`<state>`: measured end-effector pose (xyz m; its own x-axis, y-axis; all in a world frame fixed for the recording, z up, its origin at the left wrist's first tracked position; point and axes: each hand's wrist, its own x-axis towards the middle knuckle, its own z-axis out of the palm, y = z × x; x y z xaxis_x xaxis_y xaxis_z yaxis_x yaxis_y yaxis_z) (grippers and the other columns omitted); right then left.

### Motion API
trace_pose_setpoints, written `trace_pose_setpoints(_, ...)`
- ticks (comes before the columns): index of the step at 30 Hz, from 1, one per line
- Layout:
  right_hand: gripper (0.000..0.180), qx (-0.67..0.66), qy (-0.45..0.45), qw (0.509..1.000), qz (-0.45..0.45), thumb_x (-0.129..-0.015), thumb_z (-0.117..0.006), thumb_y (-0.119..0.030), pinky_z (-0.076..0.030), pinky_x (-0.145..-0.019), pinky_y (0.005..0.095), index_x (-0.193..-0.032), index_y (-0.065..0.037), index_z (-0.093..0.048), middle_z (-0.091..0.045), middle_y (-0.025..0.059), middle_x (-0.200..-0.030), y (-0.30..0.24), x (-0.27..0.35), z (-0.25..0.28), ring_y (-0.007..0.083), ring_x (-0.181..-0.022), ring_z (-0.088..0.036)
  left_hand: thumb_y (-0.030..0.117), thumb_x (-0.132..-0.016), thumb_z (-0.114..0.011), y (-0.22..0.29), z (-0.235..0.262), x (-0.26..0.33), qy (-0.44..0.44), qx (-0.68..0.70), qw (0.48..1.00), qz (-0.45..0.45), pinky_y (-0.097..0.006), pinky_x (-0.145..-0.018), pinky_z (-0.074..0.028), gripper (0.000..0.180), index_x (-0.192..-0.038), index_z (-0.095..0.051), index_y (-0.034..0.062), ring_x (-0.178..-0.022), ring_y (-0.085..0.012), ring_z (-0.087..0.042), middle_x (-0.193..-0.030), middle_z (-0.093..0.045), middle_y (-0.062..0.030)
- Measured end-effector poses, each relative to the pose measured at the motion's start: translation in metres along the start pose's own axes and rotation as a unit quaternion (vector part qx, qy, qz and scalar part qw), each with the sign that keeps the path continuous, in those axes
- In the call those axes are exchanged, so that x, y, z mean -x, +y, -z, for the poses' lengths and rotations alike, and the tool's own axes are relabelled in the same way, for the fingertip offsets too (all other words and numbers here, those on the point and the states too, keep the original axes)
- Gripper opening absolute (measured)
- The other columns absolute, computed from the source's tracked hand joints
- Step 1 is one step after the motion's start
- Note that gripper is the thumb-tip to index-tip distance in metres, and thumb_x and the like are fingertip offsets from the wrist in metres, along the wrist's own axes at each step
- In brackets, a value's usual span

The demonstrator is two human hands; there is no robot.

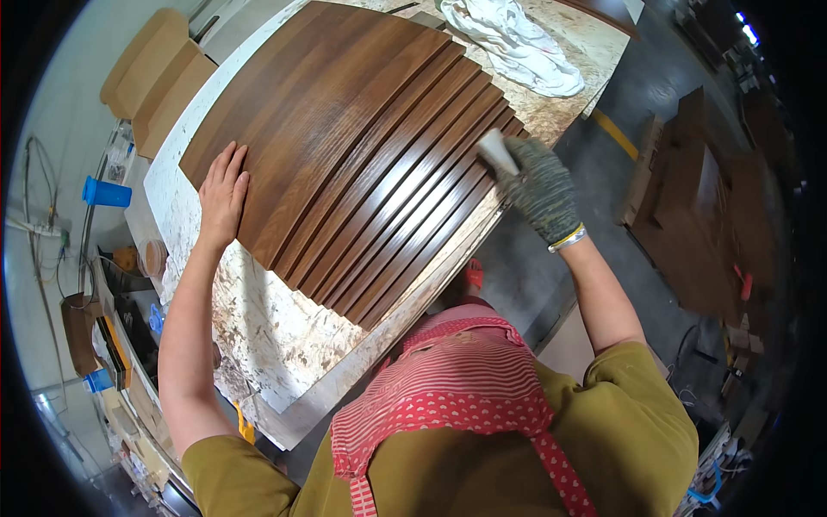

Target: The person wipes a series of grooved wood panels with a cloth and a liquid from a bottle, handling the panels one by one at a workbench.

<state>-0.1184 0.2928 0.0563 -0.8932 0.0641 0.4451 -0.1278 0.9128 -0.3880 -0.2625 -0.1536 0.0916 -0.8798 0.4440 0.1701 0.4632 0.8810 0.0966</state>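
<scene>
Glossy dark brown wooden panels [319,95] lie in a stepped, overlapping stack on the stained white worktable [276,336]. My bare left hand [224,194] rests on the left edge of the top panel, fingers stretched out and lying flat. In a dark knitted glove, my right hand [543,185] grips a small whitish block [497,152] at the right ends of the lower panels. The block's underside and exact kind cannot be made out. Light glares off the panel edges in the middle.
A crumpled white cloth [521,43] lies at the table's far right. An open cardboard box [159,73] and a blue cup [107,192] stand to the left. Stacked brown boards [689,215] stand on the floor at right, beyond a yellow floor line [615,135].
</scene>
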Motion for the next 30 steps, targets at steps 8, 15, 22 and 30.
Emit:
trace_pose_setpoints(8,0.042,0.024,-0.053,0.998,-0.038,-0.079,-0.061,-0.025,-0.046,-0.084,0.0412,-0.117,-0.009,-0.057,-0.059,0.0174,-0.102,0.053,-0.034,-0.003,0.0339,-0.096,-0.057,0.031,-0.096,-0.035,0.002,0.0,0.0,0.01,0.0,1.0,-0.019,-0.04,-0.107,-0.025,0.044,-0.136,-0.041,0.0135,-0.132,-0.0283,-0.031,-0.143,-0.035,-0.0073)
trace_pose_setpoints(15,0.043,0.053,-0.049,0.996,0.056,-0.081,-0.06,-0.027,-0.046,-0.083,0.0422,-0.119,-0.008,-0.056,-0.059,0.0171,-0.103,0.058,-0.028,-0.01,0.0339,-0.096,-0.057,0.03,-0.096,-0.036,0.005,0.003,-0.001,0.006,-0.025,1.0,-0.01,-0.04,-0.107,-0.027,0.043,-0.136,-0.042,0.0131,-0.131,-0.0317,-0.033,-0.144,-0.035,-0.007)
trace_pose_setpoints(22,0.044,0.049,0.003,0.998,-0.029,-0.078,-0.062,-0.029,-0.046,-0.082,0.0429,-0.114,-0.004,-0.059,-0.06,0.0188,-0.101,0.083,-0.047,-0.013,0.0346,-0.095,-0.057,0.029,-0.096,-0.036,0.006,0.006,-0.001,0.007,-0.029,0.999,-0.013,-0.04,-0.106,-0.028,0.042,-0.135,-0.042,0.0131,-0.13,-0.0318,-0.034,-0.143,-0.036,-0.0071)
trace_pose_setpoints(30,0.038,0.001,-0.02,0.992,0.125,-0.075,-0.062,-0.015,-0.048,-0.078,0.0415,-0.111,-0.003,-0.058,-0.061,0.0167,-0.096,-0.028,0.013,-0.026,0.0333,-0.087,-0.058,0.033,-0.096,-0.037,-0.001,-0.001,0.0,0.016,-0.026,0.999,-0.013,-0.04,-0.105,-0.027,0.043,-0.135,-0.042,0.0158,-0.131,-0.029,-0.032,-0.144,-0.034,-0.0055)
